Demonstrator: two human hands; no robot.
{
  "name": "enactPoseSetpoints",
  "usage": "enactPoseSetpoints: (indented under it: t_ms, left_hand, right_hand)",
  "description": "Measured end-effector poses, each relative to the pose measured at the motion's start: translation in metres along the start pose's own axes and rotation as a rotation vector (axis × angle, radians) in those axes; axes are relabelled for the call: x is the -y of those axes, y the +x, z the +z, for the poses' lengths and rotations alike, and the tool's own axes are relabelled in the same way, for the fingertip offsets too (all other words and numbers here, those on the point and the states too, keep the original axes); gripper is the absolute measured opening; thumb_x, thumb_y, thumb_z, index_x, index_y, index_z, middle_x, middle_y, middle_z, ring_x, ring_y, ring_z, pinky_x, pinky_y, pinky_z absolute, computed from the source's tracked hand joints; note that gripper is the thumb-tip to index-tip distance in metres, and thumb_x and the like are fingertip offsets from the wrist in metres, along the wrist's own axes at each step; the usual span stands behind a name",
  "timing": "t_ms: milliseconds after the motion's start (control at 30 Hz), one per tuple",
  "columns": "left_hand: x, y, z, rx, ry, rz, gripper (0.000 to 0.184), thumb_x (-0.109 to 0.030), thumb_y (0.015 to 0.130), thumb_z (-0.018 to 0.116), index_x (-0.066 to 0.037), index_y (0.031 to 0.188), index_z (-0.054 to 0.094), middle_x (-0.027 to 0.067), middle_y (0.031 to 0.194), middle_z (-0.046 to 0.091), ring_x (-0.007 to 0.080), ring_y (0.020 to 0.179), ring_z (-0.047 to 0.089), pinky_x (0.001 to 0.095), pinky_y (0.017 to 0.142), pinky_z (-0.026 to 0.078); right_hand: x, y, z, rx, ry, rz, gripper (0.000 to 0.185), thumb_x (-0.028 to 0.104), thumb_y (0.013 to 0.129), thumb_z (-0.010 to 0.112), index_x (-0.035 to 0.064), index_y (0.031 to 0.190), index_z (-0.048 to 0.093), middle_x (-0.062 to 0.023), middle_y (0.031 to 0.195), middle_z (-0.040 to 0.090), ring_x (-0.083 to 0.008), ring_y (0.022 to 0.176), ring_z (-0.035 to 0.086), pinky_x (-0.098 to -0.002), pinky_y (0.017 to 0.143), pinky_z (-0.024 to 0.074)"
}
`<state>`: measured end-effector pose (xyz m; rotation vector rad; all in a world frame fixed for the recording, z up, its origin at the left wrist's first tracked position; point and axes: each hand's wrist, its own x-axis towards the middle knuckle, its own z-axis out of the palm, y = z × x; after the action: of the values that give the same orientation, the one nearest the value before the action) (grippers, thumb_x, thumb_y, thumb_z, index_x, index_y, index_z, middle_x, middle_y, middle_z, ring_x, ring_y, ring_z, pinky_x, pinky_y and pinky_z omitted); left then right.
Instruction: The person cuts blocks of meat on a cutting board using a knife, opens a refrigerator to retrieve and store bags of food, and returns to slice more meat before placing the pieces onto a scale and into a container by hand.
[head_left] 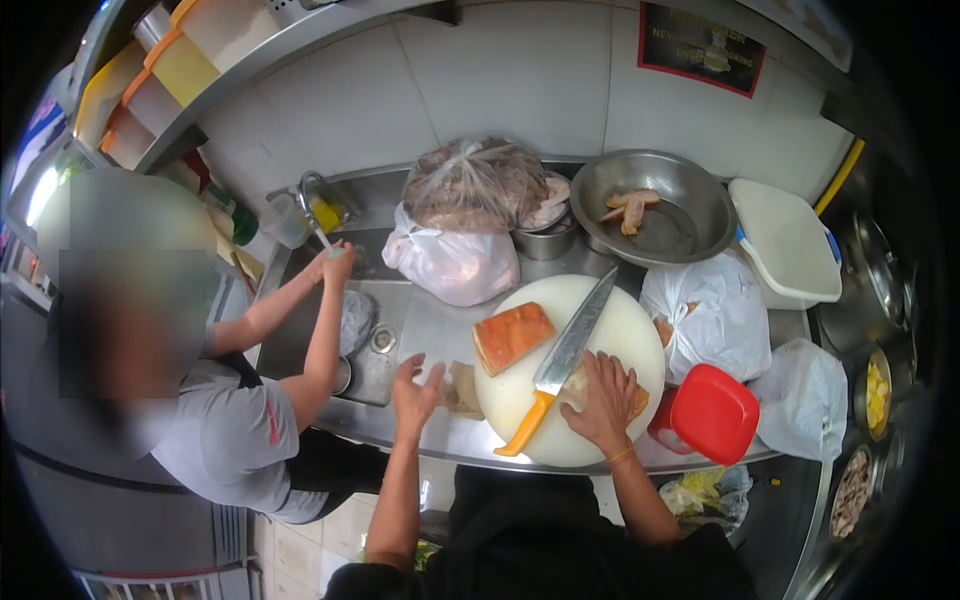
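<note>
A white round cutting board (pixel 545 440) bears an orange-brown slab of meat (pixel 512 338) and a large knife with a yellow handle (pixel 572 350), lying diagonally with its tip away from me. To the right of the knife, my right hand (pixel 604 402) rests over a pale brown piece, fingers spread and partly covering it. My left hand (pixel 416 393) is raised left of the board, its fingers apart and holding nothing. Beside it, a crumpled brownish piece (pixel 462 390) lies at the board's left edge.
At the sink (pixel 375 365) on the left, a co-worker (pixel 235 420) holds both hands near the tap. Filled plastic bags (pixel 455 262) and a steel bowl (pixel 685 215) stand behind the board. A red container (pixel 714 413) and a white bin (pixel 787 238) are at the right.
</note>
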<state>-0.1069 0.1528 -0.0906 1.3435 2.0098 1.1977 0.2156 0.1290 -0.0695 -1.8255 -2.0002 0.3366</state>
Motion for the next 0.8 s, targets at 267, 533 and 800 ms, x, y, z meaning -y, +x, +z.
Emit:
enactPoseSetpoints:
  t_ms: [267, 533, 800]
  left_hand:
    - [-0.008, 0.179, 0.049, -0.089, 0.166, 0.280, 0.053, -0.031, 0.083, 0.075, 0.004, 0.120, 0.063, 0.0254, 0.122, 0.063, 0.0391, 0.109, 0.062, 0.0431, 0.094, 0.049]
    - [0.007, 0.320, 0.107, 0.076, -0.434, -0.328, 0.046, -0.016, 0.080, 0.076, 0.005, 0.119, 0.062, 0.0162, 0.099, 0.067, 0.0282, 0.087, 0.066, 0.0404, 0.077, 0.051]
    - [0.000, 0.305, 0.092, 0.204, -0.714, -0.442, 0.049, -0.005, 0.074, 0.075, 0.012, 0.117, 0.059, 0.0174, 0.114, 0.064, 0.0296, 0.106, 0.060, 0.0361, 0.094, 0.046]
  right_hand:
    - [0.031, 0.066, -0.008, -0.311, 0.241, -0.111, 0.073, 0.028, 0.069, 0.077, 0.0048, 0.134, 0.052, -0.0222, 0.144, 0.040, -0.0460, 0.136, 0.030, -0.0578, 0.113, 0.0233]
    - [0.087, 0.158, -0.011, -0.280, 0.312, -0.379, 0.071, 0.014, 0.070, 0.076, 0.0053, 0.136, 0.052, -0.0230, 0.149, 0.034, -0.0484, 0.138, 0.026, -0.0564, 0.114, 0.0265]
    - [0.148, 0.339, 0.041, -0.261, -0.048, -0.452, 0.083, 0.011, 0.067, 0.078, 0.0180, 0.144, 0.048, -0.0209, 0.155, 0.025, -0.0467, 0.142, 0.023, -0.0564, 0.112, 0.0324]
